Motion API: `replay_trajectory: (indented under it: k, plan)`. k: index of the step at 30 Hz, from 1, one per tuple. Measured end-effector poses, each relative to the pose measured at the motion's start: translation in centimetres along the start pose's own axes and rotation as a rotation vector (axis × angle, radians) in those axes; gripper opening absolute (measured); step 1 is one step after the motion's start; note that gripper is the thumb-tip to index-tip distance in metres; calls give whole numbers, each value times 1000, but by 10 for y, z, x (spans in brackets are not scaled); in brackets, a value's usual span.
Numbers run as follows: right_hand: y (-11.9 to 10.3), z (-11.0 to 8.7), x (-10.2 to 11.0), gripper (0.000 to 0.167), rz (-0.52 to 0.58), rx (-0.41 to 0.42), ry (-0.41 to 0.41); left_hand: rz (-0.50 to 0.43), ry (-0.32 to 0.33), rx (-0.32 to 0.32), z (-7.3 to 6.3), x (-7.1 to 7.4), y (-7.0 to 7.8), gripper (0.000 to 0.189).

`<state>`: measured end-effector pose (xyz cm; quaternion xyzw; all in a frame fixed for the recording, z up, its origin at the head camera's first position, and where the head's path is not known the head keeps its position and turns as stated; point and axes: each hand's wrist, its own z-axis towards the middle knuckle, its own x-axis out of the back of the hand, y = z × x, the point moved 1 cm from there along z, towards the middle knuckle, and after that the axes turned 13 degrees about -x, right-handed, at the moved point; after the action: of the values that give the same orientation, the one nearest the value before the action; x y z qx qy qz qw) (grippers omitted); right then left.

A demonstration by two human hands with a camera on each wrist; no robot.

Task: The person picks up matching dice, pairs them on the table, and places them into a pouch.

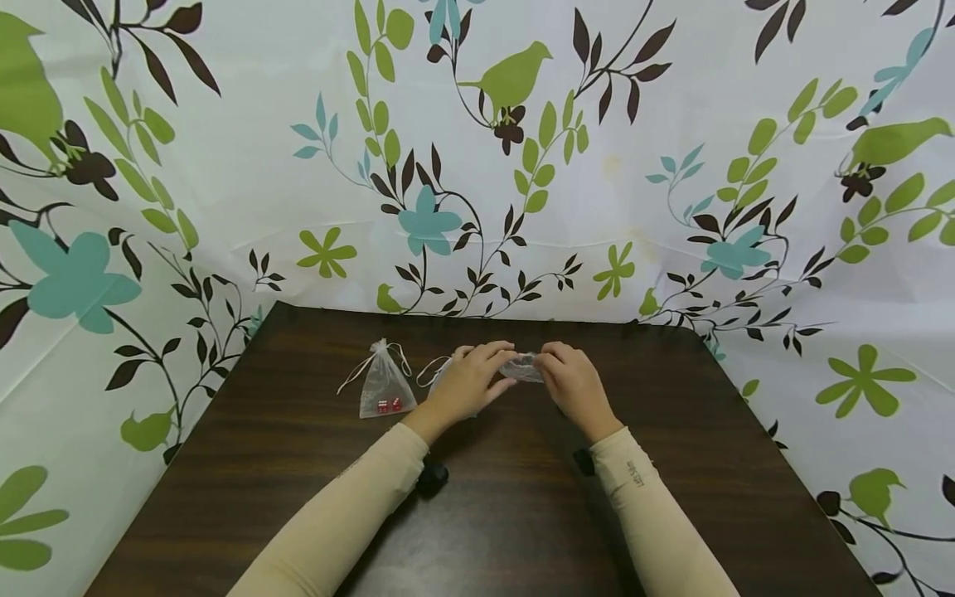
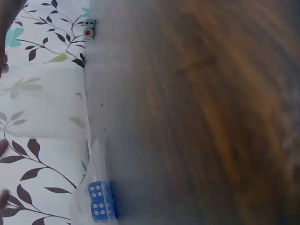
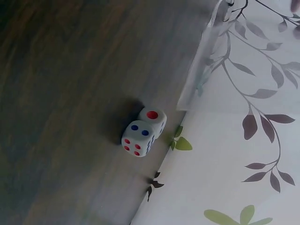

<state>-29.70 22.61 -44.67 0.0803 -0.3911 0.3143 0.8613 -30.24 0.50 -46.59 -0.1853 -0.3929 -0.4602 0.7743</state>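
Observation:
Both hands are at a small sheer white drawstring bag [image 1: 525, 367] above the far part of the table. My right hand [image 1: 576, 383] pinches its right end between thumb and fingers. My left hand [image 1: 466, 383] has curved fingers at the bag's left end, thumb below and index along the top edge. Two white dice [image 3: 143, 131] lie side by side on the wood in the right wrist view. Another sheer bag [image 1: 440, 373], partly hidden behind my left hand, holds blue dice [image 2: 101, 201].
A tied sheer bag [image 1: 384, 377] with red dice [image 1: 390, 405] lies left of my left hand, its strings spread out. The dark wooden table [image 1: 492, 514] ends at a white cloth [image 1: 477, 166] printed with leaves, flowers and birds.

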Motion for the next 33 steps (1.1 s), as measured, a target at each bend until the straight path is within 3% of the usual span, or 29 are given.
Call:
replay_trajectory:
  k: [4, 8, 17, 25, 33]
  plan:
    - [-2, -1, -1, 15, 23, -22, -13, 64, 33, -41, 2, 2, 1, 34]
    - [-3, -5, -3, 17, 55, -64, -43, 87, -1, -6, 3, 3, 1, 23]
    - [-1, -11, -8, 20, 166, -103, -92, 83, -64, 21, 2, 5, -2, 28]
    - [-1, -14, -12, 20, 218, -76, -95, -16, -159, 45, 2, 4, -9, 26]
    - [-3, -19, -14, 18, 184, -57, -115, -252, -32, -65, -1, 3, -13, 17]
